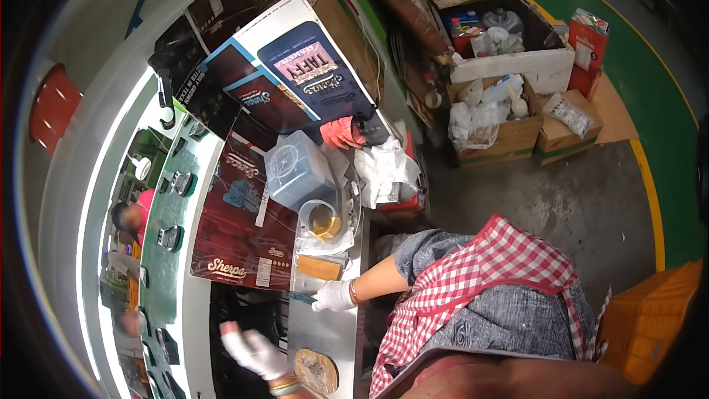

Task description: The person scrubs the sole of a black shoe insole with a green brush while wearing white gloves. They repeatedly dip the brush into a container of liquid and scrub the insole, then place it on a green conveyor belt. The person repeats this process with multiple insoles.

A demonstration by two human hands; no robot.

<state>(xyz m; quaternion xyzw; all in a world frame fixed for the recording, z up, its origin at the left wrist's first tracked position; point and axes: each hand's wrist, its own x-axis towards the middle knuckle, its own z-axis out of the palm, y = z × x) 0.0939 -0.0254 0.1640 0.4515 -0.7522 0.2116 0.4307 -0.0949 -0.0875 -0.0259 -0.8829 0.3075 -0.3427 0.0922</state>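
My left hand [255, 352], in a white glove with bare-looking fingertips, reaches over a dark slotted area [240, 307] beside the worktop. Its fingers are stretched out and slightly blurred, with nothing visible in them. My right hand [334, 296], also white-gloved, is closed over the narrow metal worktop [306, 329]. From its fingertips a thin, dark teal flat piece [301, 297] sticks out; its kind is unclear. Just beyond it lies a tan block [319, 267]. Nearer the bottom, a round tan disc [316, 371] rests on the worktop.
A clear container with amber contents [323, 219] and a translucent plastic tub [299, 170] stand farther along. Printed dark red cardboard [244, 214] lines the worktop. A red glove [342, 133] lies near white cloth [385, 170]. Open cartons [509, 129] sit on the floor; an orange crate [650, 325] is at right.
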